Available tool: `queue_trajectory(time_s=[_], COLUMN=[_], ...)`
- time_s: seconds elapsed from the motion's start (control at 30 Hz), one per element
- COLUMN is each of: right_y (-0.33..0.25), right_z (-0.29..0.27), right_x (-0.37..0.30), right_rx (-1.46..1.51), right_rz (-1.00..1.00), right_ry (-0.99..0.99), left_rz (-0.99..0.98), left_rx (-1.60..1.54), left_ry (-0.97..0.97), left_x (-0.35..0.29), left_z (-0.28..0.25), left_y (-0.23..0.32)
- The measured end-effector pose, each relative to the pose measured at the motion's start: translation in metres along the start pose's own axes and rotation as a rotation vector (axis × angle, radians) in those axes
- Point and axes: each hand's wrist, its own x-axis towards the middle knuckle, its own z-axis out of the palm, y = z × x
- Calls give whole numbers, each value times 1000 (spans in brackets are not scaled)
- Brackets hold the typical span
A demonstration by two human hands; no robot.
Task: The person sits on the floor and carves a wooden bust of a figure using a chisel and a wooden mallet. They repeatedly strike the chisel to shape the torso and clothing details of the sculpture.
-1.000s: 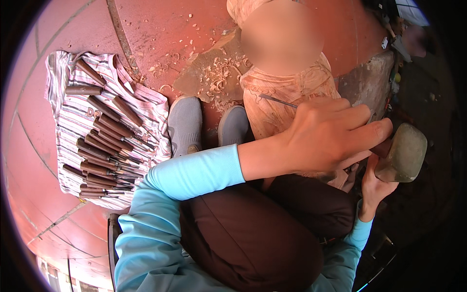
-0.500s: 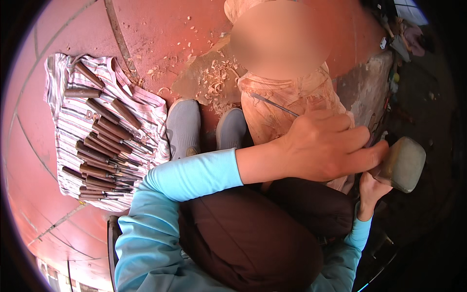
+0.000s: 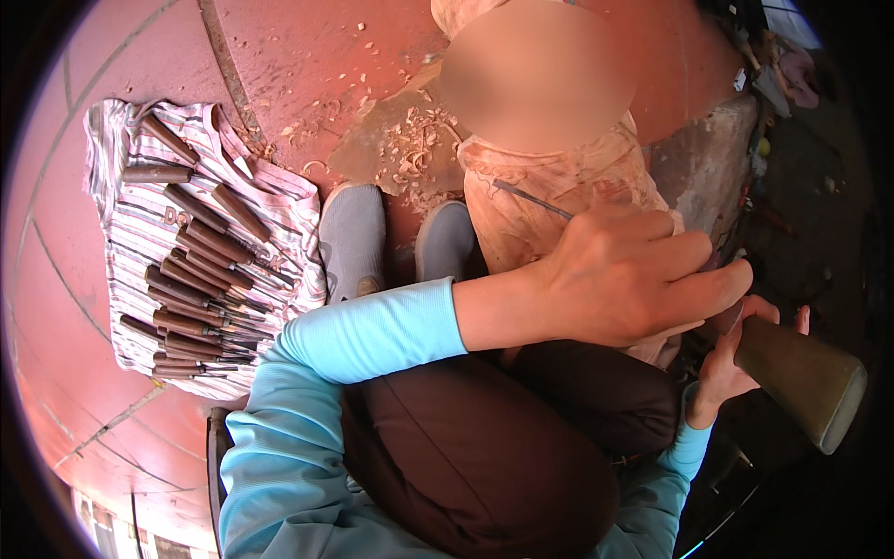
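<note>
My left hand (image 3: 633, 275) is closed around a carving chisel; its handle is mostly hidden in the fist. The thin metal blade (image 3: 531, 197) points up and left, with its tip against a reddish-brown wooden carving (image 3: 503, 228). An oval of the carving's upper part is blurred. My right hand (image 3: 724, 368), at the right, grips an olive-green wooden mallet (image 3: 796, 377) whose broad end faces down and right. The mallet hides part of that hand. Its narrower end lies close to the left hand's fingers, and I cannot tell whether they touch.
On the left, a striped cloth (image 3: 116, 242) on the red tiled floor (image 3: 56, 307) bears several dark-handled chisels (image 3: 219, 242). Wood shavings (image 3: 419, 149) lie around the carving. Grey shoes (image 3: 354, 233) stand beside it. A worn block (image 3: 712, 158) rises at the right.
The mallet has swung right and downward, away from my left hand, and more of its side shows. My left hand and the chisel blade have shifted very slightly right.
</note>
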Motion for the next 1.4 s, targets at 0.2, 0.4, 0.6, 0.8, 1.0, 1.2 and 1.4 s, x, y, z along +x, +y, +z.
queue_trajectory(time_s=[0.2,0.4,0.6,0.8,1.0,1.2,1.4], right_y=[20,11,10,7,10,-1,-7], right_z=[-10,-8,-2,-11,-5,-1,-2], right_x=[-8,-7,-11,-7,-2,1,1], right_rx=[-517,-325,-67,-181,-292,-294,-154], right_rz=[-209,-200,-139,-174,-417,-514,-529], right_ry=[-95,-106,48,-95,-124,-104,-100], left_rz=[14,82,129,193,240,264,291], left_rx=[-34,-8,-70,-127,-181,-243,-277], left_ry=[-31,-35,-55,-9,-1,-3,-3], left_x=[1,-3,-5,-11,-14,-16,-17], left_z=[-8,-15,-19,-21,-25,-31,-35], left_y=[-2,-2,-4,-5,-8,-9,-10])
